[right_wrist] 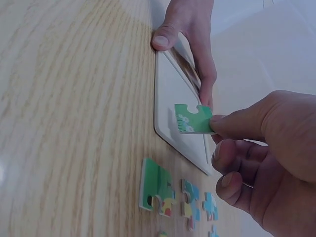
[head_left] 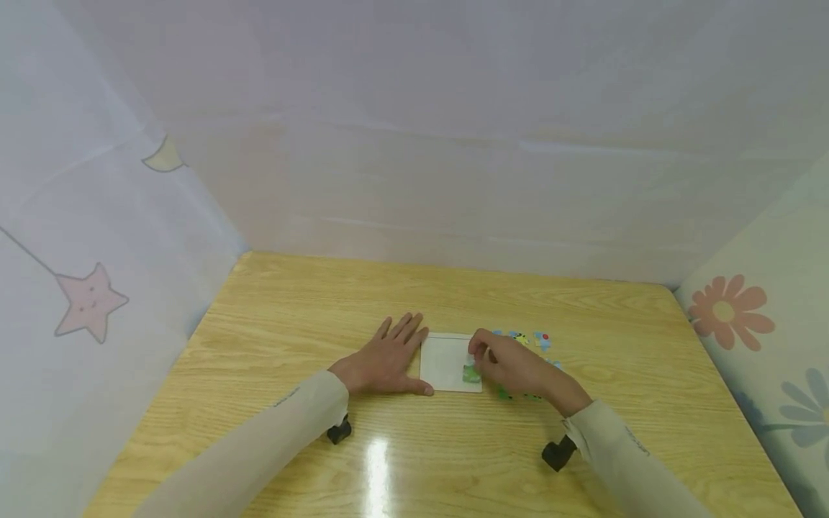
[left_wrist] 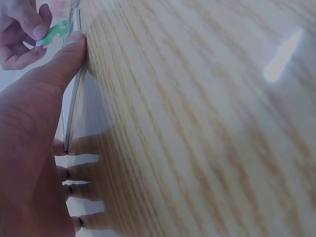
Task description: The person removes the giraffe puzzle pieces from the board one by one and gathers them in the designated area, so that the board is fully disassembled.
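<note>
A green jigsaw puzzle piece with small white flowers is pinched between the thumb and fingers of my right hand. In the head view it overlaps the right side of a white puzzle board. My left hand lies with spread fingers along the board's left side, its thumb at the near left corner. Seen from the right wrist, the board's bare inner surface has a raised rim. Several loose puzzle pieces, green, blue and yellow, lie on the table right of the board, partly hidden by my right hand in the head view.
The wooden table bears the board and pieces. Pale fabric walls stand at its back and both sides, printed with a star and flowers. Black wrist devices hang beneath the sleeves.
</note>
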The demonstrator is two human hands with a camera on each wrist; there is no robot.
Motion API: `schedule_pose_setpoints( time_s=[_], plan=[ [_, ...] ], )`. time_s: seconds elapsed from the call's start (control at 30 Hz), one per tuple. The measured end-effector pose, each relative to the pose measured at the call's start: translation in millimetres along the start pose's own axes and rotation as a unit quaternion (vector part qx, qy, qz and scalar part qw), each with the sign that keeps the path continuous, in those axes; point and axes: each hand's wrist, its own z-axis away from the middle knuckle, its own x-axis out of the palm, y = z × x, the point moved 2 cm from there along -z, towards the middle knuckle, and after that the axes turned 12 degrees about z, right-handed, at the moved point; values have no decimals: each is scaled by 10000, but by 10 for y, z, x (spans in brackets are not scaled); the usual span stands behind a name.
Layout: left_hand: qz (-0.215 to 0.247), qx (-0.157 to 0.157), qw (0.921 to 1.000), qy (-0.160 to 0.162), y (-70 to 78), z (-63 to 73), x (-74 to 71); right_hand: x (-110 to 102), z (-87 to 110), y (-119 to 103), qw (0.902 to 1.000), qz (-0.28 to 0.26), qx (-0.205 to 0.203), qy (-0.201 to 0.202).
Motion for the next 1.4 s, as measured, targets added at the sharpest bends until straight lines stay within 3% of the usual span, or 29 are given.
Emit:
schedule_pose_setpoints(
  time_s=[0.4,0.93,1.17,1.4],
  plan=[
    [7,16,10000,-59,0,15,-3,-168,192,173,9994,38,260,244],
    [97,10,9999,24,-13,8,24,-455,672,402,9969,235,621,430],
    [119,24,9999,34,-21,2,34,-557,872,488,9952,250,835,453],
    [110,36,9999,29,-36,-7,32,-588,999,597,9962,178,800,297]
  ],
)
